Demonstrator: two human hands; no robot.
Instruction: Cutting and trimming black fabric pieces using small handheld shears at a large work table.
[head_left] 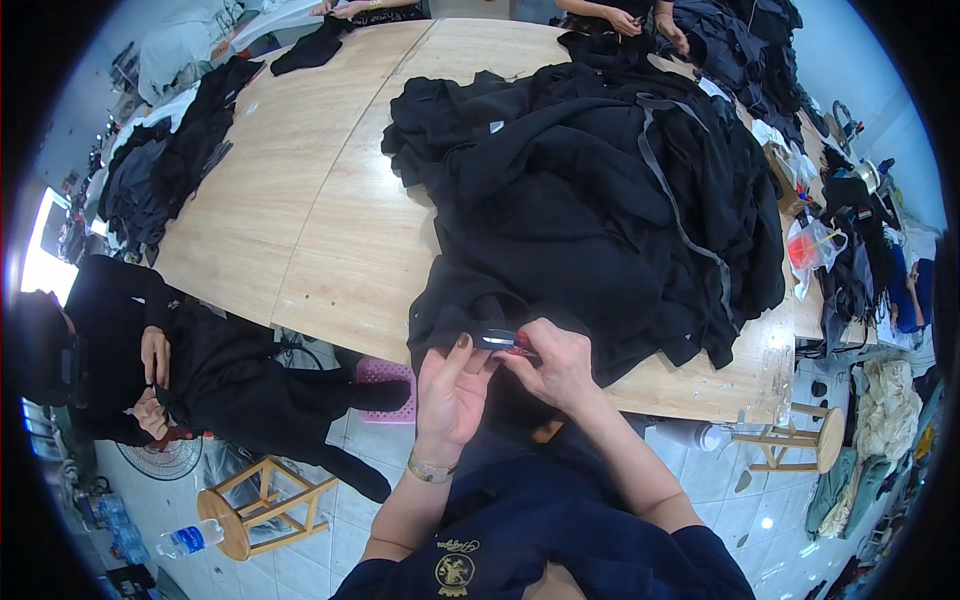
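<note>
A large pile of black garments (570,200) covers the middle of the table, its near end hanging at the front edge. My left hand (447,395) is turned partly palm up, with thumb and fingers closed on a bit of black cloth at that near end. Close beside it, my right hand (555,362) is closed round small thread snips (499,341) with a shiny metal blade and some red at the grip. The blade lies against the cloth between my two hands. My right fingertips are partly hidden.
Wooden table (330,210) with more dark clothes (165,170) at the left. A seated person (110,350) handles black cloth at left; others work across the table. Wooden stools (235,525), a pink basket (385,392) and a water bottle (190,539) are around me.
</note>
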